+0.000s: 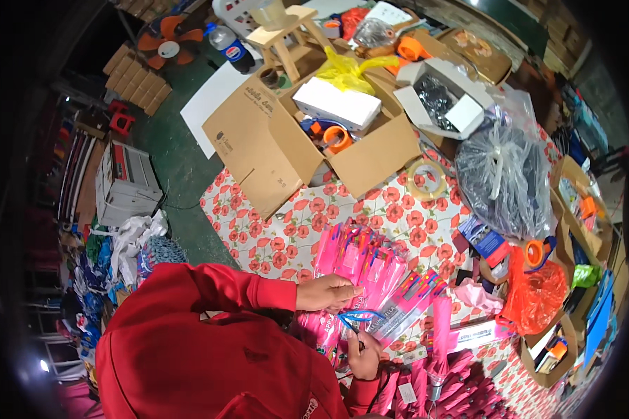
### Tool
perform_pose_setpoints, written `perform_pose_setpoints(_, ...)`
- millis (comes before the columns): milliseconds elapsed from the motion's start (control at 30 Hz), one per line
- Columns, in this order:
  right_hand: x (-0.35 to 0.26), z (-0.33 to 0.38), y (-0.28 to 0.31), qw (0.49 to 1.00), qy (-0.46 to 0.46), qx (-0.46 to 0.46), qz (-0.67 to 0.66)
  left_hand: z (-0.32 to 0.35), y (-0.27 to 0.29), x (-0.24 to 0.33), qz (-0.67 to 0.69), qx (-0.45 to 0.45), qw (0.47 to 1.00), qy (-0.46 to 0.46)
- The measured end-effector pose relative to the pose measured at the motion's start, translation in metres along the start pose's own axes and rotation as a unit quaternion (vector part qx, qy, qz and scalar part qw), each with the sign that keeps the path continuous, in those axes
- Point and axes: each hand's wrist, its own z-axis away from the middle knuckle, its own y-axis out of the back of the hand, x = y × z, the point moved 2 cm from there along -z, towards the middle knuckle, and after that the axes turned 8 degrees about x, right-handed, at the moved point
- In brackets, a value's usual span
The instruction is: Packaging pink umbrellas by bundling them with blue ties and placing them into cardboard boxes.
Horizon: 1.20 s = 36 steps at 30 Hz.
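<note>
Pink folded umbrellas [360, 255] in clear sleeves lie fanned out on the flowered tablecloth in front of me. My left hand [327, 291] is closed at their near part, thumb and fingers pinched together; what sits between the fingertips is too small to name. Just below it, a bright blue band [360, 316] loops across the sleeves. My right hand [365, 356] is curled near the band's lower end, around a slim dark item that I cannot make out. Clear sleeves with colourful tops [416, 297] spread to the right of the bundle.
An open cardboard box [370, 167] stands at the far side, with a tape roll [426, 179] beside it. Rightward are a grey plastic bag [503, 181] and a red bag [538, 290]. More pink umbrellas [461, 387] are piled near right.
</note>
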Motion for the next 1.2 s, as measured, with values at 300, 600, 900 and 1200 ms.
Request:
perform_pose_setpoints(300, 0.011, -0.008, -0.004, 0.996, 0.006, -0.008, -0.083, -0.006, -0.003, 0.016, -0.081, 0.012, 0.995, 0.048)
perform_pose_setpoints(600, 0.013, -0.008, -0.006, 0.986, -0.042, -0.006, -0.163, -0.013, 0.013, 0.018, -0.073, -0.031, 0.996, 0.045)
perform_pose_setpoints(900, 0.02, 0.018, -0.023, 0.886, -0.204, 0.241, -0.339, 0.013, 0.054, 0.02, -0.05, 0.245, 0.942, -0.223)
perform_pose_setpoints(1200, 0.093, -0.043, -0.049, 0.91, -0.24, 0.27, -0.205, -0.066, 0.093, -0.131, 0.063, 0.308, 0.949, 0.013)
